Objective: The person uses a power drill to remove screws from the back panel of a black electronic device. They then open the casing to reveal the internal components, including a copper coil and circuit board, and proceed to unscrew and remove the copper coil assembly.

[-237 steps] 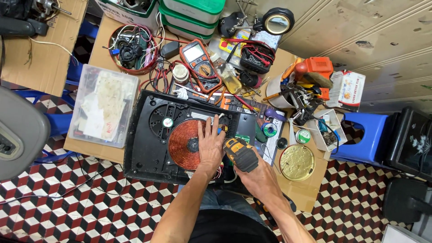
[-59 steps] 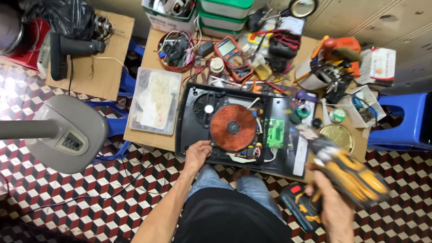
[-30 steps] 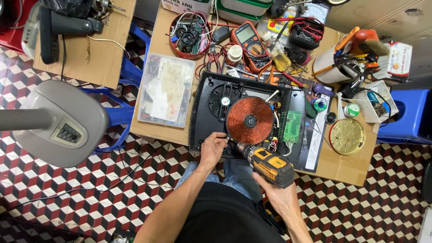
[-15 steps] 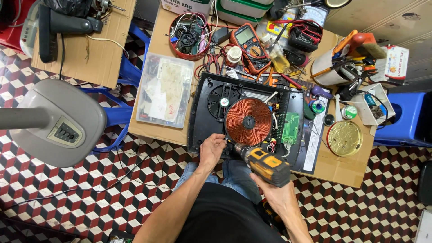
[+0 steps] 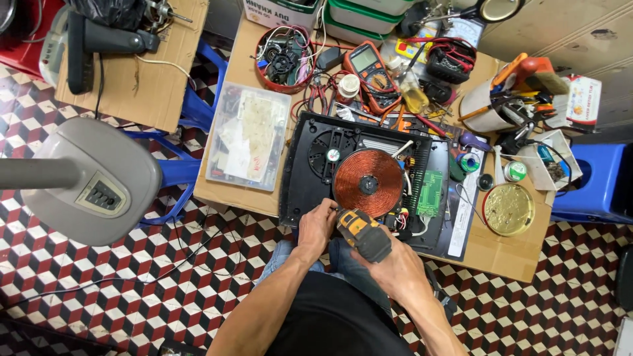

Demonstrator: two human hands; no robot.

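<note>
Copper wire, wound in a flat orange coil [image 5: 367, 182], sits in the middle of an opened induction cooker [image 5: 369, 178] whose black housing lies on a cardboard-topped work table [image 5: 501, 254]. The right hand [image 5: 395, 264] is clamped around a yellow-and-black cordless screwdriver [image 5: 364, 232], its nose aimed at the housing's near edge, just below the coil. The left hand [image 5: 318, 224] rests on that same edge with its fingers curled at the tool's tip — whether they pinch a screw cannot be told.

A green circuit board [image 5: 430, 193] lies to the right of the coil inside the housing, and a black fan [image 5: 333, 153] sits at its upper left.

Around the cooker:
- a clear plastic parts box [image 5: 247, 142] to the left;
- an orange-cased multimeter [image 5: 369, 69] and a round red tin of wires [image 5: 285, 58] behind;
- a round gold-coloured tin lid [image 5: 508, 209] to the right.

A grey pedestal fan head [image 5: 99, 181] stands over the chequered floor — well apart from the table.
</note>
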